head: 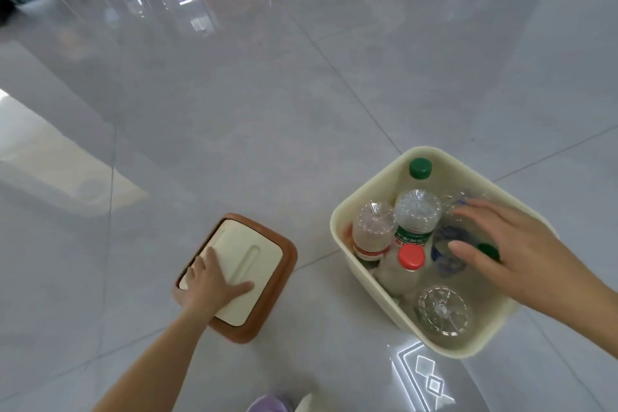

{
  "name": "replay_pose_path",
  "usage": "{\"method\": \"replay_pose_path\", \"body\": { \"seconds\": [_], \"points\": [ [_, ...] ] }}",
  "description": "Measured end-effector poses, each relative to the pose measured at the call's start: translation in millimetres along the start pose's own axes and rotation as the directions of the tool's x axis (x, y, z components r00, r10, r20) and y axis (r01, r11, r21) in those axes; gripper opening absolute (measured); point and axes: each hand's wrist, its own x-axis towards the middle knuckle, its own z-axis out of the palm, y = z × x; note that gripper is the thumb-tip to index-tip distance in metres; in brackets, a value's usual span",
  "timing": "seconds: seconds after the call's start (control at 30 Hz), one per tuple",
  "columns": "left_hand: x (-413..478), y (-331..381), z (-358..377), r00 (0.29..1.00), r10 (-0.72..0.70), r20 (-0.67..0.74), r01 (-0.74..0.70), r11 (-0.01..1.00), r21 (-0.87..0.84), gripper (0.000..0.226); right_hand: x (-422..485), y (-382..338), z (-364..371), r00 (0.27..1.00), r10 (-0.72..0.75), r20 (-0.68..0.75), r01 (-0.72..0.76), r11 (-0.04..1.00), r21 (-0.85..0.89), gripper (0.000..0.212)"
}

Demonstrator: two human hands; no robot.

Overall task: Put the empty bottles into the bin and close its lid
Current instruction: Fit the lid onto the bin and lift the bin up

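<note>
Left hand [214, 281] lies flat on the lid [249, 269], at nine o'clock from the bin [344, 211]; right hand [511, 251] hovers released over the bottles [414, 214].

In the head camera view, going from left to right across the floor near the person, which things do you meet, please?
Left hand → lid → bin → right hand.

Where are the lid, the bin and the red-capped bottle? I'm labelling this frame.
lid [249, 264]: head view, cream top panel.
bin [337, 224]: head view, left rim.
red-capped bottle [411, 256]: head view, its cap.
</note>
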Motion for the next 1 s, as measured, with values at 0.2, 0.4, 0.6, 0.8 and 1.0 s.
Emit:
{"method": "replay_pose_path", "body": {
  "seconds": [0.2,0.4,0.6,0.8,1.0],
  "points": [
    [20.3,-17.1,-4.9,0.999,0.041,-0.014,-0.040,0.998,0.057,0.093,-5.3,5.8,-3.0,1.000,0.001,0.002,-0.001,1.000,-0.016,0.075],
    [1.2,-5.3,-34.8,0.987,0.112,-0.111,-0.112,0.994,0.012,0.078,-5.5,14.6,-11.8,0.992,0.087,-0.088,-0.086,0.996,0.015,0.069],
    [-42.6,48.9,-163.2,0.909,0.259,-0.327,-0.297,0.952,-0.074,0.100,-9.4,31.0,-24.5,0.977,0.202,-0.063,-0.196,0.976,0.091,0.076],
    [-132.3,151.5,-257.4,0.590,0.723,-0.359,-0.755,0.652,0.073,0.077,-5.1,6.5,-50.3,0.928,0.341,-0.150,-0.188,0.775,0.603,0.071],
    [-204.5,233.6,-233.8,0.484,0.839,-0.247,-0.807,0.537,0.246,0.094,2.8,-11.0,-73.3,0.931,0.365,-0.031,-0.140,0.432,0.891,0.052]
  ]
}}
